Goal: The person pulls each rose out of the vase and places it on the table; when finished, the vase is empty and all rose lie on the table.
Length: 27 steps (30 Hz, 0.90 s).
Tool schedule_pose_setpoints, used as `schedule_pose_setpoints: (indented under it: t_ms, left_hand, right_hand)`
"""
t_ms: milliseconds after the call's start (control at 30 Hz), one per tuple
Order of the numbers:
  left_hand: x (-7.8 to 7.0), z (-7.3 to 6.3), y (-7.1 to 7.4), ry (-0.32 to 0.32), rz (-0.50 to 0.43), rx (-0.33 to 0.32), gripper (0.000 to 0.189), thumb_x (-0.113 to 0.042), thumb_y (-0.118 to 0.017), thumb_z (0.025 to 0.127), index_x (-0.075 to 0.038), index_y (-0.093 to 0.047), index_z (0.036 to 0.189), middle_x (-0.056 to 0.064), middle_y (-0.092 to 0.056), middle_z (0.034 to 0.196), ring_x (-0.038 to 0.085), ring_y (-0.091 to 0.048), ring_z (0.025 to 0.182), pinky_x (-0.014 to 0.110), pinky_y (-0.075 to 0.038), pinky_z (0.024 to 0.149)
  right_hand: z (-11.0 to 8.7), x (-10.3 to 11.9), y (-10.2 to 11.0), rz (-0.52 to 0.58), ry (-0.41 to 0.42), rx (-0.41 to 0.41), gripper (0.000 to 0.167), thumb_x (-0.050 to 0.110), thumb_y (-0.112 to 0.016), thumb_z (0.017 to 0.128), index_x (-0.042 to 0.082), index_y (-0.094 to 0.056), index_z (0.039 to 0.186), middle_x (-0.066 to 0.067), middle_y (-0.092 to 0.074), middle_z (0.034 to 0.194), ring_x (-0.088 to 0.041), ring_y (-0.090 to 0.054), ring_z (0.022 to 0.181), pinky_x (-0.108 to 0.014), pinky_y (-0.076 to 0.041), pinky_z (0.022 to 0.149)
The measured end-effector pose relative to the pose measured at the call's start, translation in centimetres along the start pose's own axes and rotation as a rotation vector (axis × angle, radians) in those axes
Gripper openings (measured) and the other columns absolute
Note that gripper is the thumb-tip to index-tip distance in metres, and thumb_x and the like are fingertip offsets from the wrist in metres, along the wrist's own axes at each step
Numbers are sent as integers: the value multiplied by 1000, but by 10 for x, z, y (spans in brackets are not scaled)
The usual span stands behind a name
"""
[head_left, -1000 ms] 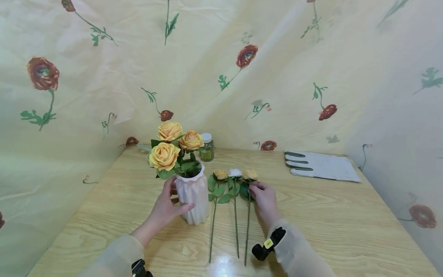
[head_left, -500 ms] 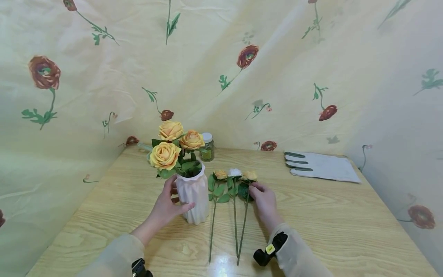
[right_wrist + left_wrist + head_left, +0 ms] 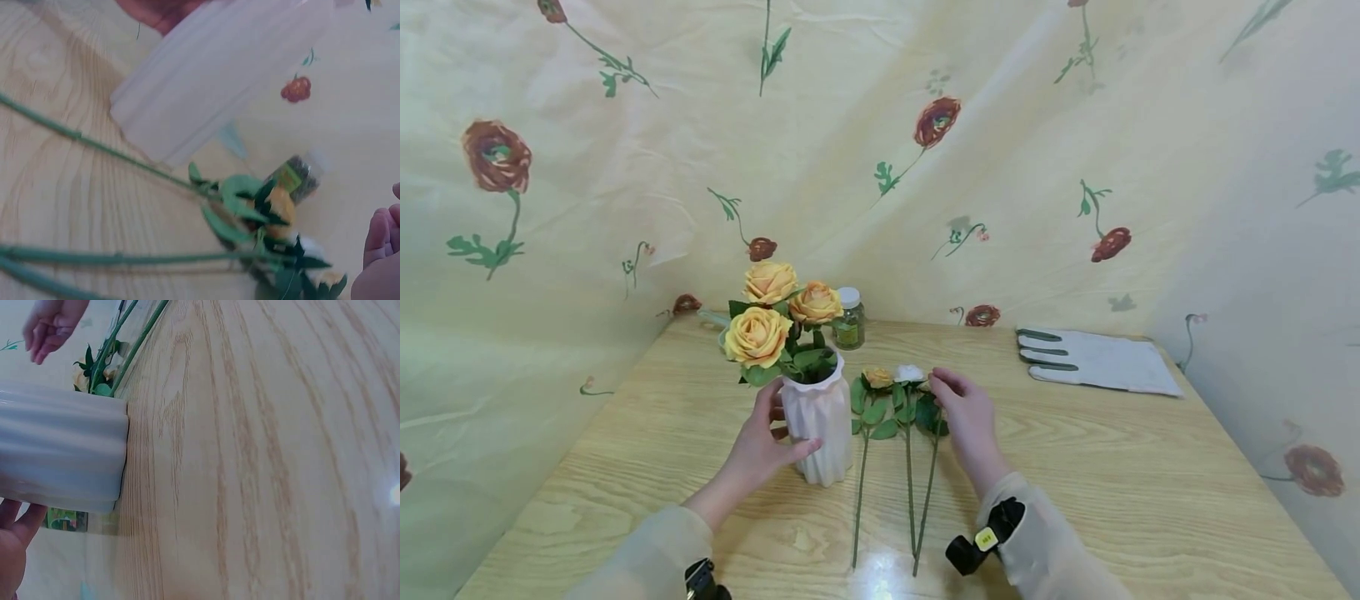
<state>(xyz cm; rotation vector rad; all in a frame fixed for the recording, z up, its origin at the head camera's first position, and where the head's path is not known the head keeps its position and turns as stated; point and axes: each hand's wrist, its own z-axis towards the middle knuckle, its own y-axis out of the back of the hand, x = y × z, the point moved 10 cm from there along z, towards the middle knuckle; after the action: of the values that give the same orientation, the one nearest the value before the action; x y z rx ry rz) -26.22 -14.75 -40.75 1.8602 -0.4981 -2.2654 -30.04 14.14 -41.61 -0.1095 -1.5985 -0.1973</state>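
My left hand (image 3: 771, 442) grips a white fluted vase (image 3: 822, 425), thumb across its front and fingers round its left side. Three large yellow roses (image 3: 757, 337) stand in the vase. On the table to its right lie three single-stem flowers: a small yellow rose (image 3: 877, 379), a white rose (image 3: 910, 374) and a second yellow rose (image 3: 329, 277). In the head view my right hand (image 3: 967, 417) covers that last bloom, fingertips right at its head. The left wrist view shows the right hand's fingers (image 3: 42, 339) loosely bent with nothing between them.
A glass jar (image 3: 850, 325) with a white lid stands behind the vase. White gloves with green edging (image 3: 1105, 360) lie at the back right of the wooden table (image 3: 1075, 492). Flower-printed cloth (image 3: 820, 150) hangs behind.
The rightmost stem's lower end has swung left to meet the white rose's stem. My right hand has let go of its leaves and risen to its bloom. The left hand and vase stay put.
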Motion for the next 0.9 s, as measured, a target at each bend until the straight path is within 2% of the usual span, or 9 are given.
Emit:
schedule_pose_setpoints:
  t_ms: [133, 233, 467, 733, 900]
  left_hand:
    - [-1, 0, 0, 22, 4, 1, 92, -5, -78, 73, -10, -20, 144, 18, -45, 118, 34, -49, 104, 50, -45, 90]
    - [-2, 0, 0, 16, 7, 0, 92, -5, -79, 73, -10, -20, 144, 18, -45, 118, 33, -50, 104, 48, -46, 89]
    - [-2, -1, 1, -19, -14, 0, 92, -12, -81, 73, -13, -21, 144, 16, -45, 118, 30, -51, 103, 47, -47, 88]
    - [3, 0, 1, 7, -17, -1, 94, -9, -80, 72, -12, -20, 145, 16, -45, 119, 31, -50, 105, 48, -46, 89]
    - [0, 0, 0, -7, -14, 3, 92, -11, -80, 73, -13, -21, 144, 17, -45, 119, 31, -50, 104, 47, -47, 89]
  right_hand:
    - [-5, 20, -13, 54, 27, 39, 31, 22, -62, 91, 7, -62, 119, -6, -59, 120, -16, -53, 105, -32, -44, 89]
    - [-9, 34, -22, 90, 48, 76, 31, 20, -61, 92, 7, -61, 119, -6, -60, 119, -14, -53, 106, -29, -45, 88]
    - [-22, 70, -45, 127, 134, 155, 28, 13, -62, 91, 6, -63, 118, -7, -64, 113, -20, -56, 103, -23, -48, 79]
    - [-40, 106, -69, 205, 204, 240, 27, 3, -62, 89, 0, -63, 116, -11, -66, 110, -19, -60, 102, -25, -49, 82]
    - [-53, 123, -85, 180, 291, 299, 27, 3, -64, 88, -2, -64, 114, -12, -67, 109, -24, -59, 102, -27, -50, 81]
